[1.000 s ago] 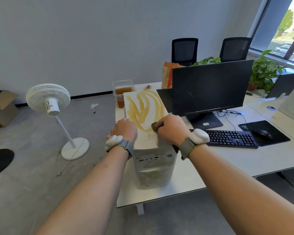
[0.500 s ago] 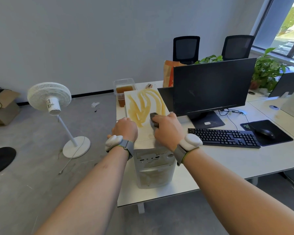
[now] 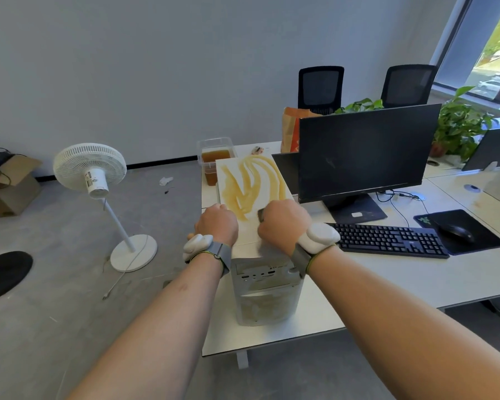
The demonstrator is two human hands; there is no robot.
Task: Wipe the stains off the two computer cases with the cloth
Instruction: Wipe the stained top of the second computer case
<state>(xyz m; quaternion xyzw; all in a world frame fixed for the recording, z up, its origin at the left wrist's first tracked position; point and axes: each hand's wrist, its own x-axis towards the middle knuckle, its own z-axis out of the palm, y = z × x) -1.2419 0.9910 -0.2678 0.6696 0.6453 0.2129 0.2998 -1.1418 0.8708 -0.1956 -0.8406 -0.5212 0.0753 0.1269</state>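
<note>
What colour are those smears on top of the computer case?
Yellowish-brown streaks on the white case top, in the head view.

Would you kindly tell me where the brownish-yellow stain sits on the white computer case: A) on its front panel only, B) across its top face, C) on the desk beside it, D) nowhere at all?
B: the brownish-yellow stain streaks across the top face of the white computer case, just beyond the two hands.
</note>
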